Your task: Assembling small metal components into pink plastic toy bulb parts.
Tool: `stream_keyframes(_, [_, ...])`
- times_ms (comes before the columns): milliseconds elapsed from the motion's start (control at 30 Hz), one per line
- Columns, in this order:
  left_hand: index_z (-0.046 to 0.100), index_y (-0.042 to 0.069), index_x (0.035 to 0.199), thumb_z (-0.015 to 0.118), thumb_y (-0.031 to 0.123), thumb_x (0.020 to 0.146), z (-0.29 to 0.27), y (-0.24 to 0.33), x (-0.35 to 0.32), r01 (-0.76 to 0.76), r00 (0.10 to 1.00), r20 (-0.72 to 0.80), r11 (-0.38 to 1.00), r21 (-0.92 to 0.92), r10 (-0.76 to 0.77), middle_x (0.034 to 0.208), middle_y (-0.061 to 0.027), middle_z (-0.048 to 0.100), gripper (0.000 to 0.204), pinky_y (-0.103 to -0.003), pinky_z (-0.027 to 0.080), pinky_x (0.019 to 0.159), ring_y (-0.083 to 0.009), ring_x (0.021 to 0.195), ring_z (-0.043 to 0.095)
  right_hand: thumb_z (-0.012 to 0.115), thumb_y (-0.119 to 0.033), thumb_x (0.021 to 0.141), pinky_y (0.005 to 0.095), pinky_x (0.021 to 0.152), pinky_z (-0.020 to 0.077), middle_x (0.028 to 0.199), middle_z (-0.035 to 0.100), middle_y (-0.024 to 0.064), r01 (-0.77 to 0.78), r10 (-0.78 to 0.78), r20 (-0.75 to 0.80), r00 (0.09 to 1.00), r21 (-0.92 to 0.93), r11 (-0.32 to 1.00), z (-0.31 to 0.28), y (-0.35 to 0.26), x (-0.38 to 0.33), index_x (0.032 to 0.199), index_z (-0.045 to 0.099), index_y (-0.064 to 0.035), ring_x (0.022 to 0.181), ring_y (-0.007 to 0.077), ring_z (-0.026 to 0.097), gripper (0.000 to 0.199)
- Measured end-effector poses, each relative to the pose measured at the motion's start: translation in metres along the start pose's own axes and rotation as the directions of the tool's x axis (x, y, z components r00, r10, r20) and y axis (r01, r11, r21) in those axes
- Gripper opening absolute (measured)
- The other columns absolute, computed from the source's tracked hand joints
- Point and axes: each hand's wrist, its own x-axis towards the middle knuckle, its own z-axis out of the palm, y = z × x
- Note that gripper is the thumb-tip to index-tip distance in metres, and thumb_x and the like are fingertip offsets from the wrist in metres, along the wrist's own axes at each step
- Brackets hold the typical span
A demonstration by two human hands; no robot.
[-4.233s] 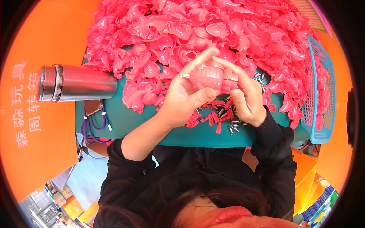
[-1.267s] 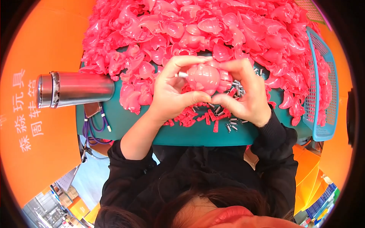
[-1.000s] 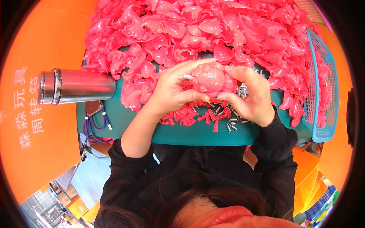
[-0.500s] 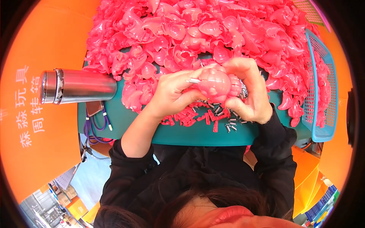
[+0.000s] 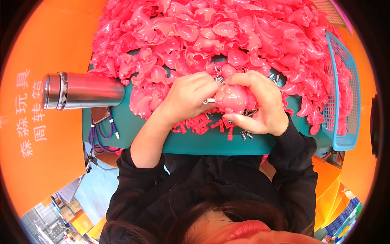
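Note:
My right hand (image 5: 266, 103) curls round a rounded pink plastic toy part (image 5: 231, 99), with the thumb below it and the fingers over its far side. My left hand (image 5: 191, 95) is closed at the left side of this part. A short silver metal pin (image 5: 209, 101) sticks out from its fingers, close to the pink surface. The left fingertips are partly hidden. Under and around both hands lie small pink plastic pieces (image 5: 195, 125) and several loose metal pins (image 5: 246, 135).
A large heap of pink plastic shells (image 5: 195, 32) covers the back of the green table (image 5: 187, 145). A steel flask (image 5: 89, 91) lies at the left, beside a phone with a purple cord (image 5: 93, 134). At the right a blue basket (image 5: 335, 93) holds more pink parts.
The pink toy part has turned in my right hand and shifted slightly nearer. My left fingers have curled in, and the pin between them has moved down against the part's left side.

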Motion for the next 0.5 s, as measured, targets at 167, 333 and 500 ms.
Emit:
stream_keyframes(167, [0.058, 0.005, 0.089, 0.076, 0.027, 0.068, 0.005, 0.001, 0.001, 0.071, 0.995, -0.067, 0.995, -0.072, -0.076, 0.075, -0.0102, 0.057, 0.036, -0.036, 0.048, 0.059, -0.0288, 0.069, 0.059, 0.073, -0.018, 0.072, 0.0320, 0.081, 0.0489, 0.098, 0.061, 0.0152, -0.173, 0.191, -0.056, 0.980, 0.240, 0.955, 0.007, 0.005, -0.004, 0.107, 0.054, 0.0007, 0.093, 0.0281, 0.063, 0.045])
stream_keyframes(333, [0.059, 0.005, 0.084, 0.074, 0.037, 0.072, 0.009, 0.007, 0.001, 0.228, 0.961, -0.119, 0.957, -0.179, -0.251, 0.069, -0.0091, 0.054, 0.037, -0.034, 0.045, 0.054, -0.0271, 0.062, 0.057, 0.062, -0.021, 0.076, 0.0317, 0.090, 0.0436, 0.107, 0.058, 0.0143, -0.307, 0.320, 0.020, 0.947, 0.341, 0.889, 0.007, 0.004, -0.002, 0.114, 0.049, 0.0025, 0.102, 0.0211, 0.058, 0.047])
stream_keyframes(500, [0.057, 0.006, 0.073, 0.074, 0.043, 0.070, 0.002, 0.010, 0.001, 0.074, 0.991, -0.120, 0.993, 0.087, -0.064, 0.061, -0.0072, 0.049, 0.041, -0.034, 0.041, 0.048, -0.0258, 0.053, 0.053, 0.059, -0.027, 0.079, 0.0286, 0.083, 0.0439, 0.098, 0.058, 0.0116, -0.311, 0.305, 0.072, 0.950, 0.334, 0.890, 0.006, 0.002, 0.000, 0.106, 0.050, 0.0023, 0.092, 0.0174, 0.058, 0.040])
